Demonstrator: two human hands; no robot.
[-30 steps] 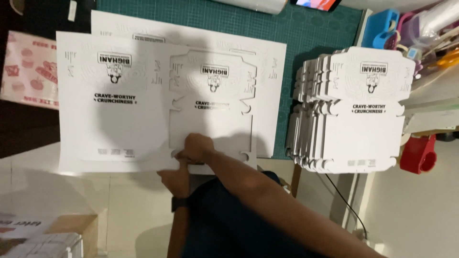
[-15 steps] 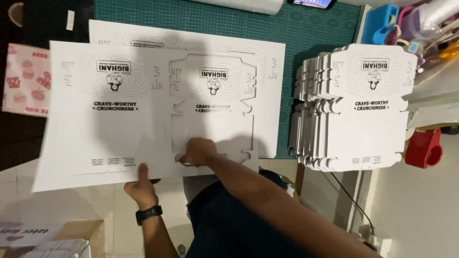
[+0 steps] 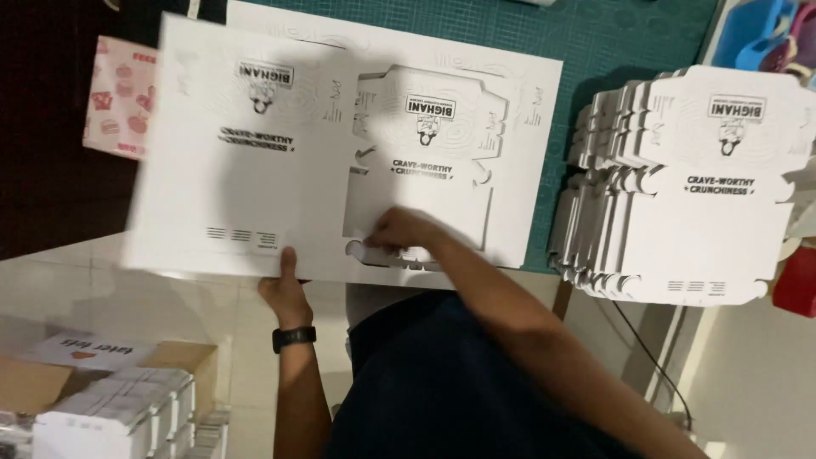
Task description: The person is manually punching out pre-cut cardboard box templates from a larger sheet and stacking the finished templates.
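Green cutting mat (image 3: 646, 51) covers the table top, biggest surface in view. On it lies a large white printed card sheet (image 3: 518, 102) with die-cut box outlines. A second white sheet (image 3: 221, 161) of the same kind overlaps its left half, tilted a little and motion-blurred, its lower edge past the mat's near edge.

Right of the sheets, apart from them: a fanned stack of punched-out box blanks (image 3: 688, 221), white, black print on top, hanging partly over the table edge.

Left hand (image 3: 285, 293) pinches the bottom edge of the blurred sheet, thumb on top, fingers underneath and hidden. Black wristwatch (image 3: 294, 338) on that wrist.

Right hand (image 3: 399, 234) is curled, fingertips pressing on the lower tabs of the die-cut blank (image 3: 425, 144) that sits in the underlying sheet. Can't tell whether it grips the card or only presses on it.

Pink patterned paper (image 3: 115, 110) sits far left, partly under the blurred sheet. Open carton (image 3: 102, 408) with white packs sits bottom left on the floor. Red object (image 3: 799, 280) at the right edge, too cropped to identify.
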